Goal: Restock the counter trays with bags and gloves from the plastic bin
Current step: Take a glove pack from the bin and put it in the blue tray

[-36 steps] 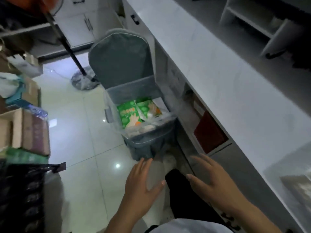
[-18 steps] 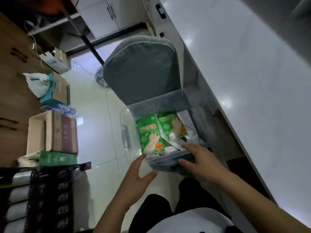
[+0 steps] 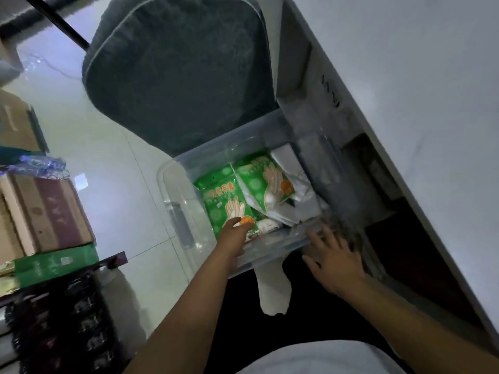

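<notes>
Left grip (image 3: 233, 234) on green plastic glove packet (image 3: 221, 195), closure cannot be told; right grip (image 3: 334, 261), fingers apart, touches clear plastic bin (image 3: 175, 211) alongside.

White top (image 3: 310, 359), black trousers (image 3: 318, 306), white sock (image 3: 272, 287) on one foot, forearms (image 3: 189, 306) bare of sleeves

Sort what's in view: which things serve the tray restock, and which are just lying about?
Job:
- clear plastic bin
- green glove packs in it
- white folded bags beside them
- left hand, reaching onto the near pack
- right hand, fingers spread at the bin's near rim
- white counter top

Lying about:
- grey cushioned chair
- brown cardboard boxes
- flat green box
- black pole
</notes>
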`<state>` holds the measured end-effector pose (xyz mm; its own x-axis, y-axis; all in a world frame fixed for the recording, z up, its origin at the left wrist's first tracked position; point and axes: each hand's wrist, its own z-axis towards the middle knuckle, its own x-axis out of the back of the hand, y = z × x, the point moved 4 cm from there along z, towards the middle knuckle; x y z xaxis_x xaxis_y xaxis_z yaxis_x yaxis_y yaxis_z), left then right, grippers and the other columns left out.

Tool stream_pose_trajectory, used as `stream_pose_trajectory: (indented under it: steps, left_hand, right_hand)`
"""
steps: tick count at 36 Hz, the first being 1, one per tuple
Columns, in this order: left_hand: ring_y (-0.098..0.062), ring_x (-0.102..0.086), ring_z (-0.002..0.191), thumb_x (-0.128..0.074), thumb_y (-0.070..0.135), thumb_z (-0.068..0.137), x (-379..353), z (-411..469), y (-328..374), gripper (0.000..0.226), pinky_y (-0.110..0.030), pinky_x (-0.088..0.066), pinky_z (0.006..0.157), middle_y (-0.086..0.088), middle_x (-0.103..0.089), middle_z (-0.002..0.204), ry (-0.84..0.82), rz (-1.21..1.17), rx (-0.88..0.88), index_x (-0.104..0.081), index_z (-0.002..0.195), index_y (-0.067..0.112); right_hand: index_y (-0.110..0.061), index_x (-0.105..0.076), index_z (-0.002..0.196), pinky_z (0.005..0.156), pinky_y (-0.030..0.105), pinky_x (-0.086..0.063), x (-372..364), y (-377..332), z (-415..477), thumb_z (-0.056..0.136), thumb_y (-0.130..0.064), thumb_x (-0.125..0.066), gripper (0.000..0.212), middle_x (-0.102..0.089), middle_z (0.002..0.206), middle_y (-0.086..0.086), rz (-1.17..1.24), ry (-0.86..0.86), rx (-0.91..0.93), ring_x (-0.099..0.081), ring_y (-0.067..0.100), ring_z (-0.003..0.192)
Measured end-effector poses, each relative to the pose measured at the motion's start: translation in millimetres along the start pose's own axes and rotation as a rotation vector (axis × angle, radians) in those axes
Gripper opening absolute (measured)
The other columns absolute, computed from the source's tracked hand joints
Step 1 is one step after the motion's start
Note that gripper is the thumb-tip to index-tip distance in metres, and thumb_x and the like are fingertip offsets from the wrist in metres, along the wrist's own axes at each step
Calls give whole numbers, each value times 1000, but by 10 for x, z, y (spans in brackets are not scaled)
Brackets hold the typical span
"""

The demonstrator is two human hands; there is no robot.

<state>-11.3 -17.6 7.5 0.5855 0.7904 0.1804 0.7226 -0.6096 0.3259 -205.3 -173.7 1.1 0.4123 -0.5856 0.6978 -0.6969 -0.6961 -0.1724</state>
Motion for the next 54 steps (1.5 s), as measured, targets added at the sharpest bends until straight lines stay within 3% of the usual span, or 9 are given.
stream_pose_trajectory:
  steps: [4,11,21,30,36,40,44,49,54]
  left_hand:
    - [-17,-56,93,-70,28,86,-154,550,179,66,-27,-47,64,-6,-53,134,-53,50,44,-41,145,21]
    - [-32,-56,113,-75,26,82,-531,1331,413,67,-46,-49,97,-15,-55,134,-5,8,86,-46,140,7]
    - [-33,-59,121,-67,14,90,-728,1732,376,52,-31,-50,87,-17,-58,137,124,-76,115,-51,137,-1]
    - [-26,-62,86,-63,-4,88,-589,1529,372,40,-34,-55,83,-14,-65,115,75,-169,64,-57,127,2]
    - [-20,-59,65,-72,-4,82,-214,967,356,55,-23,-46,46,-11,-66,103,-11,-202,13,-51,130,13]
    - [-31,-69,88,-75,-2,79,93,510,308,59,-39,-53,72,-16,-72,113,-165,-185,-27,-54,131,16]
    - [-25,-75,83,-75,-3,78,357,73,253,45,-36,-60,65,-9,-78,100,-325,-237,-72,-62,115,19]
    - [-23,-75,82,-73,-7,77,522,-255,176,41,-36,-62,66,-12,-77,101,-442,-299,-87,-68,107,20]
    - [-24,-74,87,-75,-3,73,479,-251,120,55,-35,-61,67,-15,-75,107,-542,-296,-45,-62,124,12]
  right_hand:
    - [-41,-30,146,99,70,-32,-80,-42,-14,87,-72,-28,66,-32,158,1,-23,99,-25,-26,32,140]
    - [-50,-10,151,108,69,-23,-240,-95,38,89,-73,-28,68,7,164,-15,137,207,-103,11,21,151]
    - [-45,-16,152,113,66,-11,-280,-289,67,86,-71,-33,73,3,165,-9,283,295,-227,7,24,151]
    - [-48,-9,151,111,68,-13,-185,-311,54,84,-76,-30,76,9,164,-13,283,212,-254,13,19,150]
    - [-33,-34,147,108,63,-26,319,-366,3,80,-60,-53,74,-38,154,-1,459,236,-295,-29,26,143]
    - [-14,-52,139,108,50,-39,711,-440,53,79,-25,-78,66,-54,141,9,712,315,-165,-48,27,131]
    - [-16,-54,138,90,29,-50,947,-492,190,77,-12,-80,66,-58,134,8,1176,135,-230,-57,16,117]
    - [-27,-72,110,90,52,-52,1050,-572,236,58,-25,-82,53,-72,116,13,1504,-250,-178,-71,27,99]
    - [-27,-75,103,82,54,-56,1066,-567,201,63,-16,-78,41,-75,107,14,1438,-259,-149,-71,33,97]
